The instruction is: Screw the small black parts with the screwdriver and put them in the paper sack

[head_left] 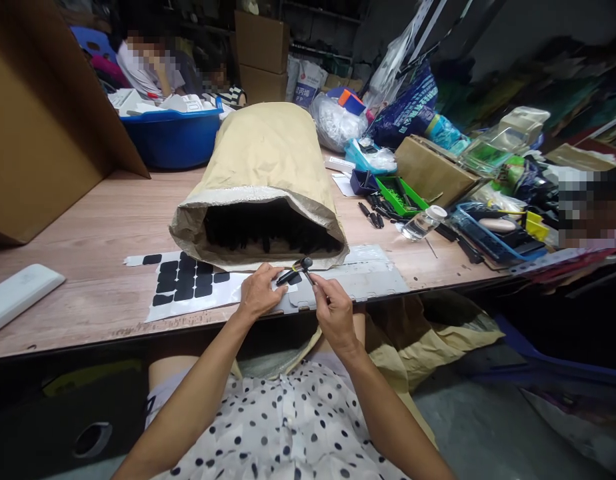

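Note:
My left hand [261,290] is closed on a small black piece [287,277] above the front of the table, with thumb and finger around its left end. In my right hand [333,310] is a thin dark rod with a round black head [305,264], pinched between thumb and fingers. That head meets the right end of the black piece, where a bit of yellow shows. A white sheet with black rounded-square stickers [185,283] lies left of my left hand. Just behind both hands, a tan paper sack [271,150] lies with its mouth toward me and black items inside.
A grey flat board [373,270] lies at the table's front edge. To the right are a clear jar [423,223], a green tray [402,195] and a blue tray [498,233]. A blue basin [168,140] and cardboard [48,127] stand left. Other people sit behind and at right.

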Action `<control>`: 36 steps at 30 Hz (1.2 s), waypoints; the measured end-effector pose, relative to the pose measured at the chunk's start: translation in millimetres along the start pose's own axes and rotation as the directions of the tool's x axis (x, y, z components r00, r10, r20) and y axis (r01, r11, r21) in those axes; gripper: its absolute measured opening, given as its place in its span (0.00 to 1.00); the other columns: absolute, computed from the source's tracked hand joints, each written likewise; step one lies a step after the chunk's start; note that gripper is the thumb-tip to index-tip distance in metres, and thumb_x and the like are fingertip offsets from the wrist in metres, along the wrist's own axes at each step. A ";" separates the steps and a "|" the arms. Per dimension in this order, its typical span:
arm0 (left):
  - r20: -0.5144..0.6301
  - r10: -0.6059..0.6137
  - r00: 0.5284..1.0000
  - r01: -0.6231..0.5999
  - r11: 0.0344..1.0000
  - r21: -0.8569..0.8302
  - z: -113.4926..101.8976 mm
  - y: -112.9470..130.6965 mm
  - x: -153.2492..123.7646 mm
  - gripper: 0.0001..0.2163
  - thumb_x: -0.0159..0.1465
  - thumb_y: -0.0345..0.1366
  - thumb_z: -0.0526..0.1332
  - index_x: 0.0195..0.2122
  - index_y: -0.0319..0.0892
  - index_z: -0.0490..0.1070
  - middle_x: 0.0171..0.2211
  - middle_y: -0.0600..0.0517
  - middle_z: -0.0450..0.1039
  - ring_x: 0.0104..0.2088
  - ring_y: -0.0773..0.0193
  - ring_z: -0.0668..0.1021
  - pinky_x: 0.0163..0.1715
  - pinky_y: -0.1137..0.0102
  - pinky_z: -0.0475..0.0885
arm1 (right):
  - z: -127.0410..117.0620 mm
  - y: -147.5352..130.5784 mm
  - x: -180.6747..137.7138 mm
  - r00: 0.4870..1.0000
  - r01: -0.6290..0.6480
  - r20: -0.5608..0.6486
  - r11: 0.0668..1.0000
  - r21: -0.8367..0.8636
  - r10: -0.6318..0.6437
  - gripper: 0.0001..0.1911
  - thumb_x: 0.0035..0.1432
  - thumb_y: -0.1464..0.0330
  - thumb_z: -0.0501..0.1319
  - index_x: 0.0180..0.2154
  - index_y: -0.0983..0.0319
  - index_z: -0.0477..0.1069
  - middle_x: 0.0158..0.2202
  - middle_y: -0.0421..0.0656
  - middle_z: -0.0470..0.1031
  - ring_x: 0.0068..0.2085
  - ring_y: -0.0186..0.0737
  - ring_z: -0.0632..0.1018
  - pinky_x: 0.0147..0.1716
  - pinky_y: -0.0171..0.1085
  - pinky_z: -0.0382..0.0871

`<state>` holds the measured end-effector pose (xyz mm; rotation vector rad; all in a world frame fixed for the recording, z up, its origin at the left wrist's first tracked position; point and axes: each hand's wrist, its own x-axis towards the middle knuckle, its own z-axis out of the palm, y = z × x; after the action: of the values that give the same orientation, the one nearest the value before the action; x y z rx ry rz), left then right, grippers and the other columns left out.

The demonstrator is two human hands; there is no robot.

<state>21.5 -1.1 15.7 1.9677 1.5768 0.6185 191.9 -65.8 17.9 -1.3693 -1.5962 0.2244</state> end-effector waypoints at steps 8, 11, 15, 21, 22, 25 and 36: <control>-0.013 0.030 0.999 -0.029 0.998 0.048 1.3 -1.1 0.2 0.08 0.63 0.37 0.63 0.43 0.51 0.78 0.40 0.55 0.75 0.37 0.62 0.78 0.39 0.69 0.71 | -0.1 -1.2 -1.7 1.000 -0.002 0.019 1.000 0.013 0.002 0.17 0.67 0.72 0.55 0.51 0.57 0.78 0.37 0.44 0.79 0.39 0.39 0.79 0.40 0.36 0.75; -0.004 0.025 1.000 -0.025 0.998 0.065 2.0 -1.9 1.3 0.09 0.64 0.37 0.61 0.45 0.51 0.78 0.40 0.54 0.75 0.38 0.62 0.78 0.38 0.70 0.70 | 0.2 -9.4 -1.2 0.999 0.053 0.000 0.999 0.002 -0.053 0.18 0.68 0.72 0.54 0.54 0.55 0.76 0.37 0.44 0.78 0.39 0.38 0.79 0.40 0.36 0.74; 0.005 0.014 1.000 -0.014 0.996 0.090 3.2 -1.7 2.0 0.10 0.65 0.38 0.61 0.45 0.51 0.79 0.40 0.54 0.74 0.38 0.61 0.78 0.37 0.70 0.70 | 6.1 -9.1 -4.1 0.993 0.117 0.001 0.991 -0.063 -0.118 0.19 0.69 0.72 0.53 0.55 0.55 0.76 0.34 0.43 0.75 0.37 0.38 0.77 0.39 0.35 0.73; -0.006 0.021 1.000 -0.021 0.998 0.051 2.6 0.1 0.5 0.11 0.64 0.36 0.60 0.45 0.52 0.79 0.38 0.55 0.73 0.35 0.63 0.77 0.37 0.71 0.70 | 14.0 4.8 -7.2 0.993 0.088 0.089 0.989 -0.116 -0.078 0.19 0.69 0.72 0.52 0.52 0.55 0.78 0.31 0.42 0.72 0.33 0.37 0.76 0.36 0.34 0.72; 0.002 0.021 1.000 -0.021 0.999 0.041 2.1 0.3 0.2 0.12 0.63 0.35 0.61 0.46 0.52 0.79 0.38 0.55 0.73 0.34 0.64 0.77 0.37 0.70 0.71 | 12.7 5.3 -6.4 0.995 0.072 0.074 0.993 -0.095 -0.065 0.18 0.69 0.71 0.52 0.52 0.55 0.78 0.31 0.42 0.73 0.34 0.37 0.76 0.36 0.35 0.72; 0.010 0.017 1.000 -0.017 0.999 0.031 1.7 -0.1 -0.4 0.16 0.59 0.34 0.63 0.49 0.51 0.77 0.40 0.55 0.74 0.33 0.64 0.77 0.39 0.69 0.72 | 6.7 5.8 -3.8 0.999 0.024 0.028 1.000 -0.020 -0.023 0.17 0.68 0.70 0.53 0.52 0.56 0.77 0.34 0.43 0.76 0.36 0.38 0.77 0.39 0.36 0.73; -0.043 0.019 0.999 -0.019 1.000 -0.001 7.7 -9.0 3.7 0.09 0.68 0.39 0.56 0.42 0.50 0.76 0.40 0.55 0.75 0.41 0.61 0.78 0.39 0.69 0.69 | -4.8 28.6 1.9 0.990 -0.132 -0.066 0.988 -0.081 0.127 0.17 0.65 0.66 0.55 0.48 0.58 0.79 0.37 0.46 0.80 0.38 0.42 0.79 0.40 0.40 0.75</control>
<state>20.7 3.1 4.1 1.9828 1.5848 0.6729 214.4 -56.3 2.1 -1.5339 -1.4827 0.1922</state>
